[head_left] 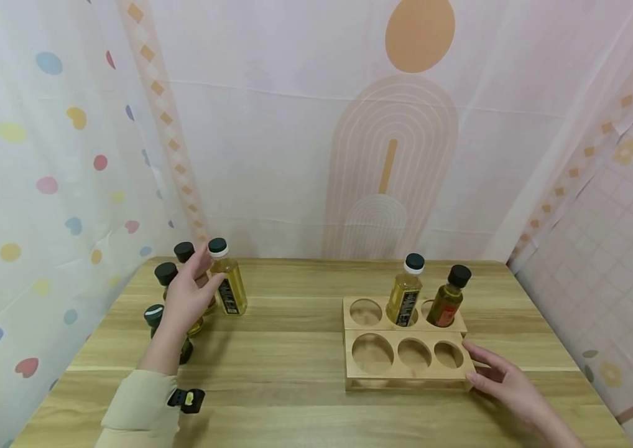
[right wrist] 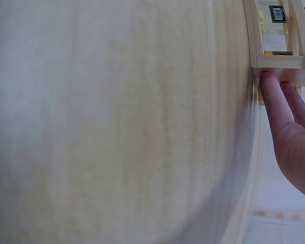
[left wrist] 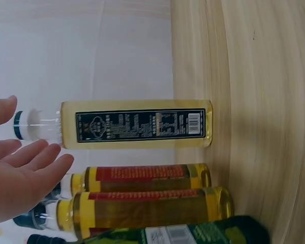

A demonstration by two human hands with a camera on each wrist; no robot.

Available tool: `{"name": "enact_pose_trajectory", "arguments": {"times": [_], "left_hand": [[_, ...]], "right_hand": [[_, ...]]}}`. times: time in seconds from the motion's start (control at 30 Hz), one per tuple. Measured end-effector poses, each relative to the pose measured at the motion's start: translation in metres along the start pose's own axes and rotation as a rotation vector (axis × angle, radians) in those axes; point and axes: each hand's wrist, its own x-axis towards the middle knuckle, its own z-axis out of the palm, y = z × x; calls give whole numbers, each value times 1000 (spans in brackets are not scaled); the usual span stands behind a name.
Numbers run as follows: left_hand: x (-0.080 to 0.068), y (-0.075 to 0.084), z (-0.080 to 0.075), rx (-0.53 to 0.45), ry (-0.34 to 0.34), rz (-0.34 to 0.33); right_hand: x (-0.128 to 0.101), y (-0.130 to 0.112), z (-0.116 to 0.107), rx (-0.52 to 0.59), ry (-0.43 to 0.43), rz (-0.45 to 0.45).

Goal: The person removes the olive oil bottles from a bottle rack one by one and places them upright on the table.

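My left hand (head_left: pixel 186 291) reaches among the bottles on the table's left. Its thumb and fingers are spread beside the neck of a clear bottle of yellow oil (left wrist: pixel 134 108) with a dark green cap and white collar. That bottle stands upright on the table, its dark label showing. My right hand (head_left: pixel 503 379) touches the right end of a stepped wooden rack (head_left: pixel 410 374) with extended fingers. Round holes run along both steps. Another clear oil bottle (head_left: pixel 404 292) and a darker, black-capped bottle with a red label (head_left: pixel 445 308) stand in the rack's upper step.
Left of the oil bottle, two bottles with red and yellow labels (left wrist: pixel 142 173) and a green bottle (left wrist: pixel 193 235) stand close together, partly covered by my left hand and forearm in the head view. Patterned curtains (head_left: pixel 272 155) hang behind the wooden table (head_left: pixel 288 373).
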Motion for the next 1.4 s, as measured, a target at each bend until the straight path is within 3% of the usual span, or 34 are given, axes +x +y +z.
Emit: {"name": "enact_pose_trajectory", "arguments": {"times": [0.33, 0.67, 0.87, 1.1, 1.4], "left_hand": [[-18, 10, -4, 68, -41, 14], [-22, 14, 12, 88, -78, 52], [-24, 16, 35, 55, -114, 85], [-27, 22, 74, 19, -173, 115], [-30, 40, 117, -70, -257, 171]], "right_hand": [[1, 0, 0, -4, 12, -2], [1, 2, 1, -19, 24, -19], [1, 2, 1, -19, 19, -14], [1, 1, 1, -22, 27, -1], [1, 3, 2, -29, 32, -14]]}}
